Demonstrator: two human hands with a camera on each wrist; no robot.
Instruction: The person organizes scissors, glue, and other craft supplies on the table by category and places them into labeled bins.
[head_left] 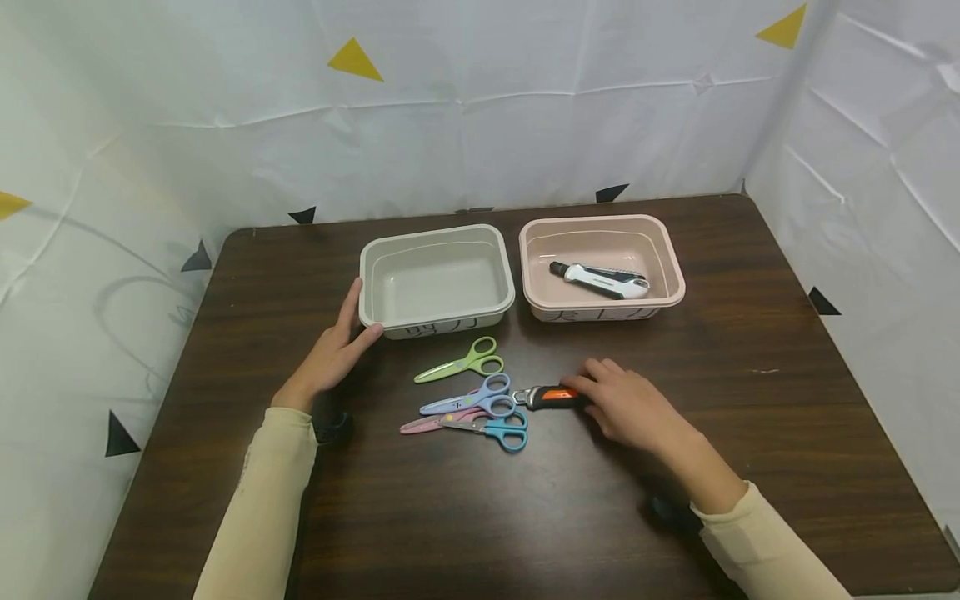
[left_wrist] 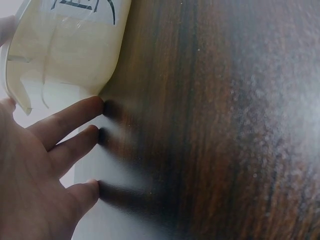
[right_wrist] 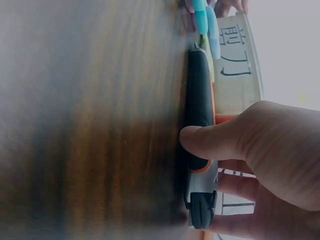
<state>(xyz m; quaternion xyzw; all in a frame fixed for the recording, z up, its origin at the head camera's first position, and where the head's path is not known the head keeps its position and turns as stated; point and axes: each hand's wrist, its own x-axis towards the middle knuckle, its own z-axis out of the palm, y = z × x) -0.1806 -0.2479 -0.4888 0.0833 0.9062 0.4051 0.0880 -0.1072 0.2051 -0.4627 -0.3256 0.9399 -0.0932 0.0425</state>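
My right hand (head_left: 626,404) pinches a black and orange utility knife (head_left: 551,397) between thumb and fingers. In the right wrist view the knife (right_wrist: 199,90) lies along the wooden tabletop, with the thumb across its grip. My left hand (head_left: 326,358) touches the front left corner of a grey-green bin (head_left: 438,283), its fingers spread. Three of its fingertips (left_wrist: 95,105) are down at the table in the left wrist view. Beside the knife lie green scissors (head_left: 444,371), lavender-blue scissors (head_left: 450,406), pink scissors (head_left: 423,425) and small teal-handled scissors (head_left: 495,428); the last three overlap.
A pink bin (head_left: 600,237) stands right of the grey-green one, holding a white cutter knife (head_left: 600,281) with a darker one partly behind it. Both bins have handwritten labels on their fronts. White sheeting (head_left: 465,150) surrounds the back and sides of the dark table (head_left: 442,517).
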